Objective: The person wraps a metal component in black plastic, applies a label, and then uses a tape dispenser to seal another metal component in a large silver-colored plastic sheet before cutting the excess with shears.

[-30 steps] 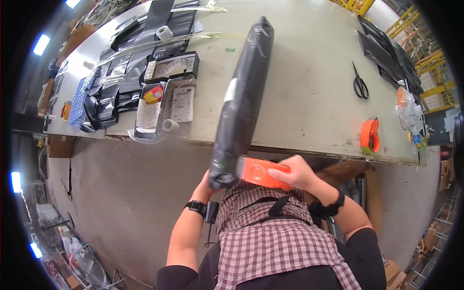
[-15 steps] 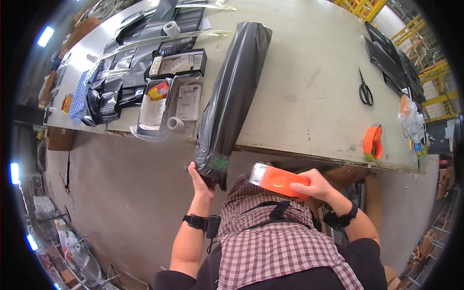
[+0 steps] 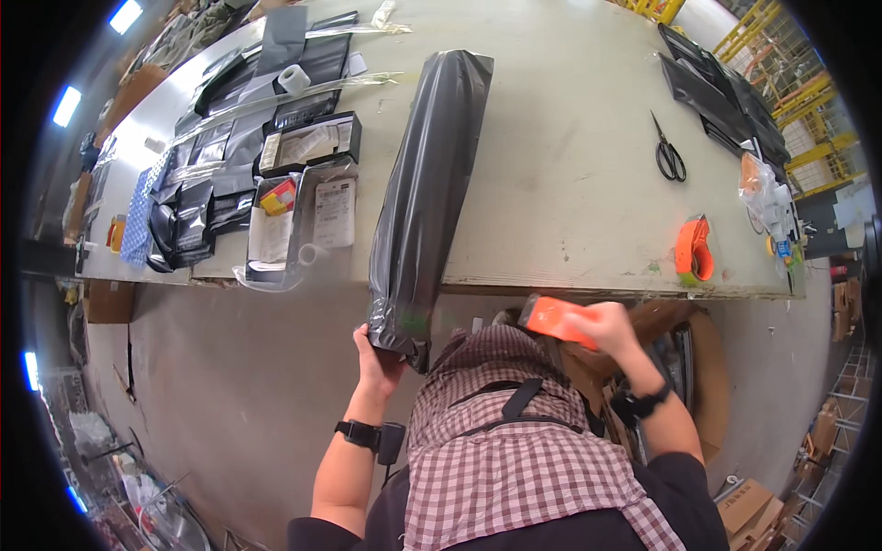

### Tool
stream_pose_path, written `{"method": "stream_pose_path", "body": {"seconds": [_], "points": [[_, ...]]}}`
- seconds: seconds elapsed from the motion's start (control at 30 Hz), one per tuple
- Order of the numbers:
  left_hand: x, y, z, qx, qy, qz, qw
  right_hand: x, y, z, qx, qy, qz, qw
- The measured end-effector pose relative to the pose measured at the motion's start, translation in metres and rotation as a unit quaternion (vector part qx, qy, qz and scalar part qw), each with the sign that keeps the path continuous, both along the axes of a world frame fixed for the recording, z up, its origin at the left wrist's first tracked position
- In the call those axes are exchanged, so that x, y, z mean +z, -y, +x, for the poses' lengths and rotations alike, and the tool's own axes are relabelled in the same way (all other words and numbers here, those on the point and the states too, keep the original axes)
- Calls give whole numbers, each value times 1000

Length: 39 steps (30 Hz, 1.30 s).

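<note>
A long package wrapped in black plastic (image 3: 430, 174) lies across the table's front edge, its near end sticking out over the floor. My left hand (image 3: 378, 364) is closed round that near end from below, thumb on the left side. A patch of green (image 3: 416, 321) shows on the plastic just above the hand. To the right, apart from the package, my right hand (image 3: 606, 329) grips an orange tape dispenser (image 3: 556, 318) over the apron. The dispenser is slightly smeared by motion, with its dark end pointing left.
On the table (image 3: 560, 202) lie black scissors (image 3: 669, 158) and an orange tape roll (image 3: 695, 250) at right. Black plastic bags (image 3: 726, 101) are beyond them. At left stand open boxes with papers (image 3: 271, 234), a white roll (image 3: 294, 80) and more black bags (image 3: 207, 220). Cardboard (image 3: 707, 386) is below the edge.
My right hand has drawn the tape dispenser rightward and up, away from the package end. The left hand keeps its hold. The view has shifted slightly.
</note>
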<state>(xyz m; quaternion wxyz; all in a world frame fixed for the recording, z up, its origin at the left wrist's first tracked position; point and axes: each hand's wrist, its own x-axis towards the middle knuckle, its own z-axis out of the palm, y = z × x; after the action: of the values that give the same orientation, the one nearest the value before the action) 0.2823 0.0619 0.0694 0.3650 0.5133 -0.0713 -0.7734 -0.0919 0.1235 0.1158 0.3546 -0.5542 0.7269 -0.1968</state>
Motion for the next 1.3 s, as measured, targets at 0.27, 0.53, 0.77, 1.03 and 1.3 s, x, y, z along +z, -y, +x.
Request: {"method": "stream_pose_path", "body": {"seconds": [0.27, 0.53, 0.77, 1.03, 1.3], "points": [[5, -2, -30, -107, -51, -1, 993, -7, 44, -84, -166, -415, -93, 890], [-2, -16, -33, -114, -95, 24, 989, -13, 26, 127, -63, 369, -19, 927], [41, -4, -68, -479, -178, -82, 856, 25, -10, 66, 5, 534, 29, 845], [39, 133, -180, -421, -287, -48, 859, 111, -113, -31, -347, 568, 201, 718], [81, 188, -251, -266, -403, -77, 872, 77, -50, -45, -242, 584, 90, 770]]}}
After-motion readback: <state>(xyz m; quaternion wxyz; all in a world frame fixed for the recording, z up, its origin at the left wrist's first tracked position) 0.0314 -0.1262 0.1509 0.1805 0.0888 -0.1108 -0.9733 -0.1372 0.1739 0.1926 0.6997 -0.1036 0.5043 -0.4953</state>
